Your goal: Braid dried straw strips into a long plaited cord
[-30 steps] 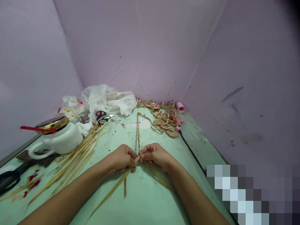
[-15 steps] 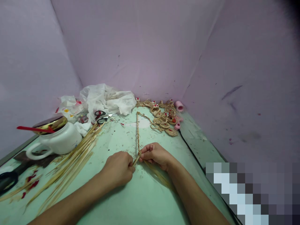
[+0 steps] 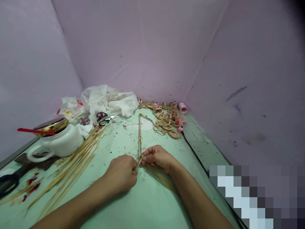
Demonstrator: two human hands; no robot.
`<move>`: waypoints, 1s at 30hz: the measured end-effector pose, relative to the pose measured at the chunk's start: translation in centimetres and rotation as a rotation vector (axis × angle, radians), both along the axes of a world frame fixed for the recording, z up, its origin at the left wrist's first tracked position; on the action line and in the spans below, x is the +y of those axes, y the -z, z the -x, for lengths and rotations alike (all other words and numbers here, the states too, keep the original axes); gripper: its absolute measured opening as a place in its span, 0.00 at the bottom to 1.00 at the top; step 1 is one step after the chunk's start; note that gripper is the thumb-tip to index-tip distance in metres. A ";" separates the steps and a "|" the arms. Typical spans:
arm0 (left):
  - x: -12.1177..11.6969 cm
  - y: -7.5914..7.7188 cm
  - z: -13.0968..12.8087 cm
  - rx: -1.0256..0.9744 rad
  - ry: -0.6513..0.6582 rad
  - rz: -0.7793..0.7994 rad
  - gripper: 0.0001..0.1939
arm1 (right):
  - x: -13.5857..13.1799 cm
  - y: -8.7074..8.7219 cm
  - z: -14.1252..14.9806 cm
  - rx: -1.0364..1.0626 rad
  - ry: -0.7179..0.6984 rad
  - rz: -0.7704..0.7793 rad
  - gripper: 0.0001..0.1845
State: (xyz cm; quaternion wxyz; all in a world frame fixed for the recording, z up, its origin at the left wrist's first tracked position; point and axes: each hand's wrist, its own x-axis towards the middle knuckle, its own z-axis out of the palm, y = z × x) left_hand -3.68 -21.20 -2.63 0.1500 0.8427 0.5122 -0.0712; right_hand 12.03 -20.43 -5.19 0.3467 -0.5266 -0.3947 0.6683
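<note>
A thin braid (image 3: pixel 140 135) of tan plant fibre runs up the middle of the table and bends right toward a pile of coiled braided pieces (image 3: pixel 164 124). At its near end my left hand (image 3: pixel 124 171) is closed in a fist around a fibre strand (image 3: pixel 140 163). My right hand (image 3: pixel 158 158) pinches the braid's end between thumb and fingertips. Loose fibre strands (image 3: pixel 162 178) trail from beneath that hand toward the lower right. Exactly how the strands cross at the fingertips is too small to make out.
Left of my hands lie long dry fibre strips (image 3: pixel 71 165), a white mug (image 3: pixel 63 143) with a red stick (image 3: pixel 33 130), and black-handled scissors (image 3: pixel 104 119). White plastic bags (image 3: pixel 109 100) sit behind. A pink tool (image 3: pixel 181 125) with a black cord (image 3: pixel 195 156) lies at right.
My left hand has shifted very slightly, its fist turning a little beside the strand. My right hand stays at the braid's end.
</note>
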 end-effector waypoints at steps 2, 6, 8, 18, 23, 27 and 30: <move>-0.1 0.0 0.0 0.001 0.004 -0.004 0.09 | 0.0 -0.1 0.0 0.000 0.003 0.000 0.07; -0.2 -0.2 -0.1 0.010 0.004 0.001 0.10 | 0.0 -0.2 0.0 0.005 0.006 -0.003 0.07; -0.2 -0.2 -0.2 0.015 0.004 0.002 0.10 | -0.1 -0.2 0.1 -0.002 0.008 -0.005 0.06; -0.4 0.1 -0.2 0.032 0.033 -0.022 0.10 | -0.1 -0.4 0.1 -0.008 0.015 -0.001 0.07; -0.4 -0.1 -0.3 0.017 0.025 -0.021 0.09 | -0.1 -0.3 0.2 0.000 0.026 0.011 0.06; -0.5 0.1 -0.3 0.004 0.029 -0.014 0.08 | -0.1 -0.1 0.0 0.003 0.009 -0.008 0.05; -0.4 0.0 0.0 -0.024 0.026 -0.017 0.08 | -0.1 -0.1 0.0 -0.002 0.011 -0.010 0.05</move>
